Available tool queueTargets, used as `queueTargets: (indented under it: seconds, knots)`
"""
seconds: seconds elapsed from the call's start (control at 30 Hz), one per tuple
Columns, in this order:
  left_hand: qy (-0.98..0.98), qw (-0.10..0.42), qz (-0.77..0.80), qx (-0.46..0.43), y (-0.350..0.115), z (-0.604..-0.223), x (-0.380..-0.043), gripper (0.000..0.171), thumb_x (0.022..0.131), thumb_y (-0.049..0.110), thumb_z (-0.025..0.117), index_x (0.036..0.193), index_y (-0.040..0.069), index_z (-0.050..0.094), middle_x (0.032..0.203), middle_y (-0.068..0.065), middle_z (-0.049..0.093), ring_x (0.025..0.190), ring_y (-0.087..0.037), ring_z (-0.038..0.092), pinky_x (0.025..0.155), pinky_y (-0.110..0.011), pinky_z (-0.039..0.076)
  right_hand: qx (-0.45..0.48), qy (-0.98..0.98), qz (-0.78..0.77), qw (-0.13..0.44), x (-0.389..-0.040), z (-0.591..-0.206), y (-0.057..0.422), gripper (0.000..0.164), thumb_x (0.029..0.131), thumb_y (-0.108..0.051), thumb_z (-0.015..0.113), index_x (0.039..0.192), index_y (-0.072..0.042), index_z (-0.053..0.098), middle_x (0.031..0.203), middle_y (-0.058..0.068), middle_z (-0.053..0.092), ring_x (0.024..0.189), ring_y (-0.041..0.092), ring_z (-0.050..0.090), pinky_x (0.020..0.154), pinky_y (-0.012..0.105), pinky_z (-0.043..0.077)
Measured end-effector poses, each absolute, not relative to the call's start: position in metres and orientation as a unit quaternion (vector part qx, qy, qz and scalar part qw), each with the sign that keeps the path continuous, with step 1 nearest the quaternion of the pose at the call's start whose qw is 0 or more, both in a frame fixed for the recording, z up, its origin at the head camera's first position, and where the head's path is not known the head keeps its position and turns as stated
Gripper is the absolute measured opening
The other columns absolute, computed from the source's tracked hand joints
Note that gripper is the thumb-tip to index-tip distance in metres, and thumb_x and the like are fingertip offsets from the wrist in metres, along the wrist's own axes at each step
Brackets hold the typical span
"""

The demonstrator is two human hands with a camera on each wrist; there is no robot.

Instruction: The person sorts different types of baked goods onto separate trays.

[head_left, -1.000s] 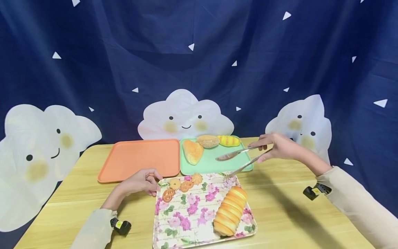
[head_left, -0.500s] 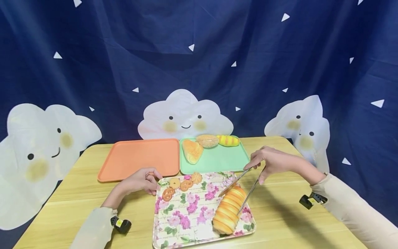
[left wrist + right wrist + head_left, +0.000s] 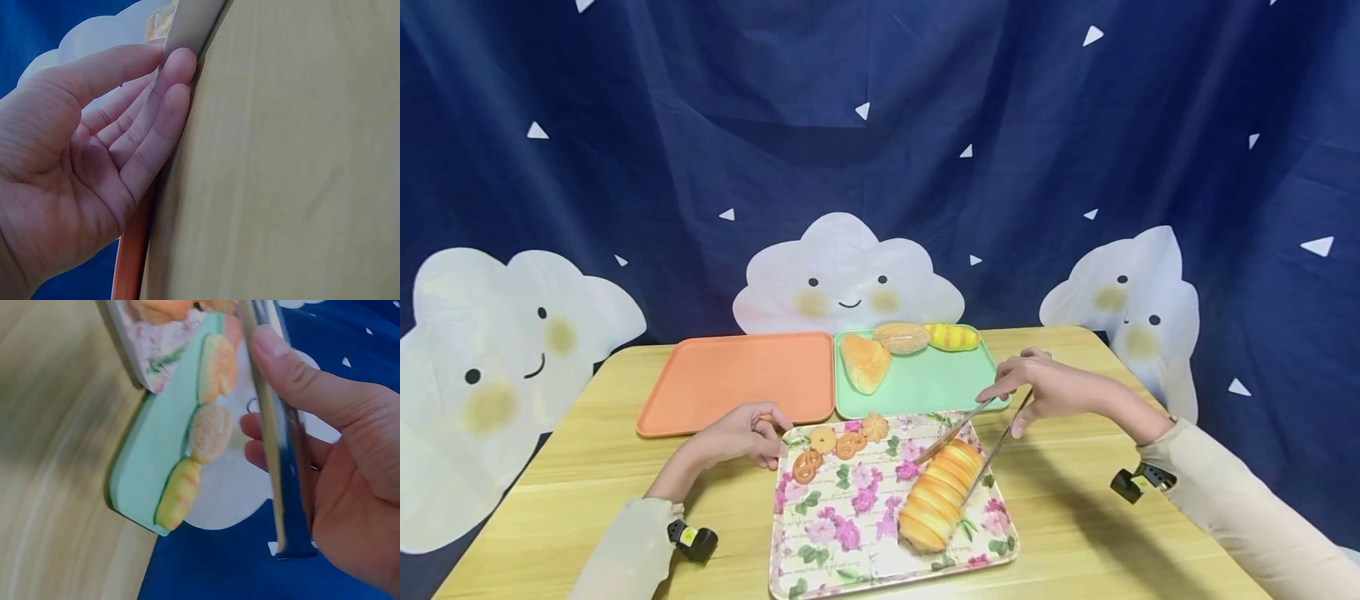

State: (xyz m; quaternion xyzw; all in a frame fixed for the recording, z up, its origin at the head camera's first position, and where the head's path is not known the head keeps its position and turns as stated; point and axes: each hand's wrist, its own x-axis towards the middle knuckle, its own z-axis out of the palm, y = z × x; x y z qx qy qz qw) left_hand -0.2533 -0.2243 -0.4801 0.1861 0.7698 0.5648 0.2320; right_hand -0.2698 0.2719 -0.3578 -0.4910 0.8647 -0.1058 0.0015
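My right hand (image 3: 1060,390) holds metal tongs (image 3: 278,444) between thumb and fingers. In the head view the arms of the tongs reach down on either side of a long, ridged, golden bread roll (image 3: 938,500). That roll lies slanted on the right part of a white tray with pink flowers (image 3: 868,567). At the tray's far left corner, my left hand (image 3: 741,437) pinches the rim, thumb on one side and fingertips (image 3: 178,65) on the other in the left wrist view. Near that corner lie several small cookies (image 3: 822,439), some pretzel-shaped.
Behind the floral tray stand an orange tray (image 3: 737,383) and a green tray (image 3: 925,392), side by side. The green one bears a triangular bread (image 3: 865,363), an oval brown bread (image 3: 901,338) and a yellow striped bread (image 3: 952,337). A blue curtain (image 3: 880,167) hangs behind the wooden table (image 3: 1090,475).
My right hand has brought the tongs down and nearer, from over the green tray to around the bread roll. The roll has shifted slightly left. My left hand has stayed at the tray's corner.
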Motion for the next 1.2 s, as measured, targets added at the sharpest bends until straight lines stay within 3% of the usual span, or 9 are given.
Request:
queueTargets:
  seconds: [0.2, 0.47, 0.67, 0.87, 1.07, 1.2]
  knots:
    - [0.771, 0.23, 0.564, 0.187, -0.224, -0.479, -0.253, 0.039, 0.089, 0.002, 0.073, 0.119, -0.013, 0.052, 0.075, -0.008, 0.069, 0.068, -0.021, 0.072, 0.068, -0.035, 0.064, -0.477, 0.871, -0.106, 0.038, -0.271, -0.353, 0.271, 0.064, 0.065, -0.048, 0.083, 0.121, -0.02, 0.076, 0.097, -0.012, 0.065, 0.088, 0.008, 0.055, 0.082, 0.034, 0.025]
    - [0.773, 0.23, 0.561, 0.188, -0.224, -0.481, -0.254, 0.038, 0.089, 0.002, 0.072, 0.118, -0.012, 0.052, 0.076, -0.008, 0.07, 0.068, -0.021, 0.072, 0.069, -0.035, 0.063, -0.47, 0.877, -0.092, 0.044, -0.27, -0.355, 0.265, 0.063, 0.066, -0.048, 0.079, 0.122, -0.021, 0.076, 0.088, -0.015, 0.057, 0.081, 0.001, 0.038, 0.08, 0.035, 0.019]
    - [0.77, 0.231, 0.563, 0.19, -0.225, -0.482, -0.254, 0.039, 0.089, 0.003, 0.073, 0.118, -0.012, 0.052, 0.075, -0.006, 0.07, 0.068, -0.02, 0.072, 0.068, -0.034, 0.063, -0.48, 0.873, -0.089, 0.014, -0.268, -0.364, 0.261, 0.06, 0.072, -0.053, 0.07, 0.123, -0.022, 0.075, 0.082, -0.014, 0.047, 0.077, 0.003, 0.032, 0.077, 0.034, 0.017]
    - [0.767, 0.231, 0.568, 0.191, -0.224, -0.481, -0.254, 0.04, 0.088, 0.002, 0.073, 0.118, -0.013, 0.052, 0.074, -0.005, 0.069, 0.068, -0.02, 0.072, 0.068, -0.034, 0.063, -0.511, 0.854, -0.095, -0.038, -0.268, -0.369, 0.261, 0.052, 0.079, -0.054, 0.066, 0.118, -0.02, 0.077, 0.073, -0.011, 0.047, 0.073, -0.001, 0.031, 0.078, 0.033, 0.017]
    - [0.768, 0.231, 0.565, 0.193, -0.224, -0.48, -0.253, 0.038, 0.088, -0.001, 0.071, 0.119, -0.014, 0.051, 0.075, -0.007, 0.069, 0.068, -0.02, 0.072, 0.069, -0.034, 0.064, -0.519, 0.847, -0.096, -0.069, -0.269, -0.373, 0.26, 0.049, 0.077, -0.052, 0.065, 0.112, -0.02, 0.079, 0.074, -0.016, 0.052, 0.074, 0.001, 0.041, 0.084, 0.036, 0.023]
    - [0.774, 0.23, 0.557, 0.194, -0.223, -0.478, -0.252, 0.038, 0.088, 0.001, 0.072, 0.118, -0.013, 0.052, 0.074, -0.007, 0.069, 0.068, -0.02, 0.072, 0.068, -0.033, 0.063, -0.516, 0.847, -0.104, -0.077, -0.269, -0.373, 0.259, 0.046, 0.075, -0.046, 0.071, 0.111, -0.019, 0.08, 0.075, -0.016, 0.055, 0.075, 0.003, 0.044, 0.084, 0.037, 0.025]
